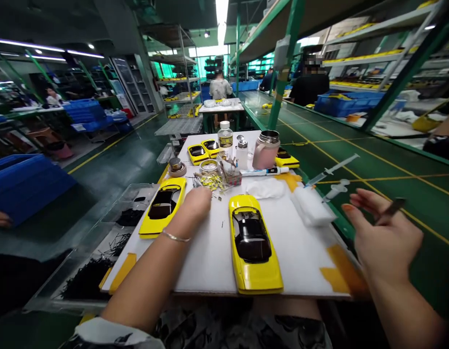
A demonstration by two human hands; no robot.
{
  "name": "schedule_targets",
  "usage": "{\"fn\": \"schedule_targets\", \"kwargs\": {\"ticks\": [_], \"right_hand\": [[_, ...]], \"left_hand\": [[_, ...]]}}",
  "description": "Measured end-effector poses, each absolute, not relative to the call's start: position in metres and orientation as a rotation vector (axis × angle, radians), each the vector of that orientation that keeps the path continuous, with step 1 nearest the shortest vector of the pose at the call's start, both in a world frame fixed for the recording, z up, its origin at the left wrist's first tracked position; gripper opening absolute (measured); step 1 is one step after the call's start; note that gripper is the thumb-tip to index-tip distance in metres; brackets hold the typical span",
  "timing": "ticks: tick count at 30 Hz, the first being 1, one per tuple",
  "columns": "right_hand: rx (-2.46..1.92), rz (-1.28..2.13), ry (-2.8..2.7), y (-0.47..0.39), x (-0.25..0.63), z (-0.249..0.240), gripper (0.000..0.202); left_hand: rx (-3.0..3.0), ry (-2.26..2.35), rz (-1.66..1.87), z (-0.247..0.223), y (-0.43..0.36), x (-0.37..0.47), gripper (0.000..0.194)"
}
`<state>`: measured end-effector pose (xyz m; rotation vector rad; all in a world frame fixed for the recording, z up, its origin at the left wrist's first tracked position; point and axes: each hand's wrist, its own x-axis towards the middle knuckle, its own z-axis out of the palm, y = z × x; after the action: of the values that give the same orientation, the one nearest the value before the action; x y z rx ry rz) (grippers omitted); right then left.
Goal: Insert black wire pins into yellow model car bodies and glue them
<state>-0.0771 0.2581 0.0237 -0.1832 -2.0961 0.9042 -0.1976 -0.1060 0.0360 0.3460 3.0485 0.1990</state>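
My left hand (197,206) reaches over the white board, closed, its fingertips hidden beside a pile of small yellow parts (212,182). What it holds, if anything, cannot be made out. Raised at the right, my right hand (386,232) holds a dark slim tool (393,208) between thumb and palm, with some fingers bent apart. One yellow model car (251,237) with black windows lies in the middle of the board. Another yellow model car (164,203) is beside my left wrist. Two syringes (335,169) (336,190) stand in a white foam block (313,206).
At the board's back are a pink mug (267,150), a clear bottle (225,135), a marker (266,171) and more yellow cars (198,153). Trays of black parts (88,278) lie left. A green conveyor (318,140) runs along the right. People sit farther off.
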Motion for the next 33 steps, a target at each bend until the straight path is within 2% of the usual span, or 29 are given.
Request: {"fn": "schedule_targets", "kwargs": {"ticks": [2,5,9,12,15,20,22,26,28,31,33], "right_hand": [[-0.203,1.01,-2.087,0.254,-0.086,0.024,0.055],[-0.138,1.068,-2.16,0.251,-0.1,0.024,0.05],[-0.119,0.705,-2.366,0.255,-0.111,0.03,0.033],[-0.198,0.447,-2.54,0.26,-0.118,0.036,0.026],[-0.28,0.436,-2.53,0.266,-0.125,0.035,0.02],[-0.145,0.889,-1.979,0.276,-0.134,0.018,0.027],[-0.096,0.916,-1.83,0.278,-0.135,0.015,0.027],[-0.081,0.945,-1.879,0.268,-0.13,0.021,0.017],[-0.047,1.073,-1.93,0.258,-0.124,0.027,0.027],[0.032,1.376,-1.926,0.243,-0.112,0.036,0.065],[0.059,1.603,-1.89,0.236,-0.103,0.041,0.071]], "left_hand": [[0.399,3.058,0.252,0.045,-0.11,-0.189,0.014],[0.551,3.034,0.388,0.059,-0.111,-0.164,0.025],[0.831,2.882,0.796,0.064,-0.1,-0.117,0.024],[1.025,2.787,0.906,0.058,-0.089,-0.09,0.035],[1.316,2.813,0.657,0.049,-0.082,-0.079,0.025],[1.577,2.856,0.255,0.041,-0.075,-0.078,0.022],[1.626,2.843,0.139,0.043,-0.072,-0.077,0.027],[1.723,2.825,-0.162,0.051,-0.058,-0.072,0.047],[1.789,2.807,-0.266,0.054,-0.051,-0.07,0.048],[1.932,2.78,-0.252,0.057,-0.046,-0.068,0.046],[1.976,2.818,-0.173,0.059,-0.048,-0.068,0.045]]}}
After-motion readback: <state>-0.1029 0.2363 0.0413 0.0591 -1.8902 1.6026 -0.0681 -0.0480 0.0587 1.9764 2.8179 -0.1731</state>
